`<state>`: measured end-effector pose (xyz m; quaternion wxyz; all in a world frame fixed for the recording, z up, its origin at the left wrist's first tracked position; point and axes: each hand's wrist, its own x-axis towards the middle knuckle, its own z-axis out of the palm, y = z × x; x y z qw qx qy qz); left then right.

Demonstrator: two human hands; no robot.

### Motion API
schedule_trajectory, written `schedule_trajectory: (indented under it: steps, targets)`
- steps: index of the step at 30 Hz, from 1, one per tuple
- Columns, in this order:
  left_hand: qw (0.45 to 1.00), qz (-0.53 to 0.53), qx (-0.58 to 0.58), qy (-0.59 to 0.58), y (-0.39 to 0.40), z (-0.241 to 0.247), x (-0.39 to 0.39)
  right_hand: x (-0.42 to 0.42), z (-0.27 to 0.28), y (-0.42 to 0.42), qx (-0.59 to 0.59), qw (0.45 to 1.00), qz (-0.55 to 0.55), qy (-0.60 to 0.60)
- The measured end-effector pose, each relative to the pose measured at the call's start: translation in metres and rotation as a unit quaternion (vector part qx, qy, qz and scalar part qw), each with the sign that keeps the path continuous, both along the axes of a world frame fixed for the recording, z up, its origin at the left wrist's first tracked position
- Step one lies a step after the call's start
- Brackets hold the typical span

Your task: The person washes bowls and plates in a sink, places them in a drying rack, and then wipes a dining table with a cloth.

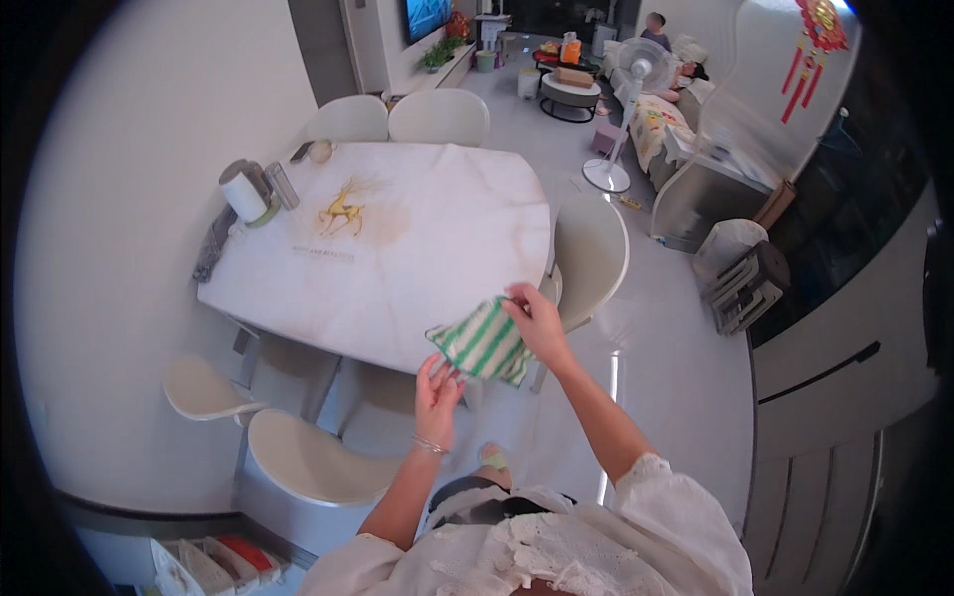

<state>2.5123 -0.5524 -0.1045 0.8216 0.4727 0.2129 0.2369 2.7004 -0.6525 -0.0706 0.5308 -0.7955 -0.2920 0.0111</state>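
Note:
A green-and-white striped cloth hangs spread in the air by the near right edge of the dining table. My right hand pinches it at its upper right corner. Just below the cloth's lower left edge is my left hand, palm turned up and fingers partly spread. Its fingertips meet the cloth's edge, but blur hides whether they grip it. The tabletop has a pale marbled cover with a golden deer printed on it.
White chairs stand around the table. A paper roll and a metal canister are at its left side. Beyond it stands a floor fan, near two people on a sofa. Stacked stools are at right.

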Motion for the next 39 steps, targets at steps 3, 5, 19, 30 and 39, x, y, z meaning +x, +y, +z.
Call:
schedule_trajectory:
  steps: [3, 5, 19, 30, 39]
  targets:
    - [0.989, 0.012, 0.119, 0.088, 0.019, -0.034, 0.005, 0.050, -0.045, 0.025, -0.129, 0.980, -0.056, -0.143]
    - [0.983, -0.001, 0.099, 0.153, 0.028, -0.050, -0.006, 0.051, -0.080, 0.036, -0.202, 0.970, -0.058, -0.125]
    - [0.952, 0.040, -0.027, 0.301, 0.067, -0.062, 0.012, 0.155, -0.166, 0.097, -0.222, 0.855, 0.391, -0.257]
    - [0.904, 0.174, -0.088, 0.381, 0.083, -0.056, 0.061, 0.486, -0.213, 0.216, -0.372, 0.892, -0.035, -0.255]
    - [0.814, 0.351, -0.096, 0.452, 0.101, -0.078, 0.061, 0.255, -0.212, 0.456, -0.273, 0.881, 0.219, -0.320]
